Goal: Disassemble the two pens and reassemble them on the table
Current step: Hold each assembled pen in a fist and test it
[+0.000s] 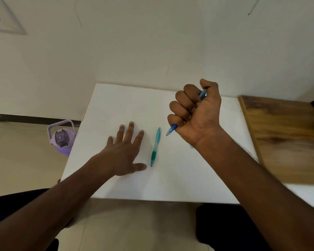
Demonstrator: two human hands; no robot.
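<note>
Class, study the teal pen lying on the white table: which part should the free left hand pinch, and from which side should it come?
Probably the dark rubber grip section of the teal pen, near its tip. It lies flat on the white table, just right of the left hand, whose thumb sits beside that end; come from the pen's left, pinching across the barrel.

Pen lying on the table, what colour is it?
Teal pen, darker green grip; head view.

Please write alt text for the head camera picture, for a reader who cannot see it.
The right hand is closed in a fist around a blue plastic pen above a white rectangular table. The left hand lies flat and open on the table, beside a teal plastic pen lying there.
</note>
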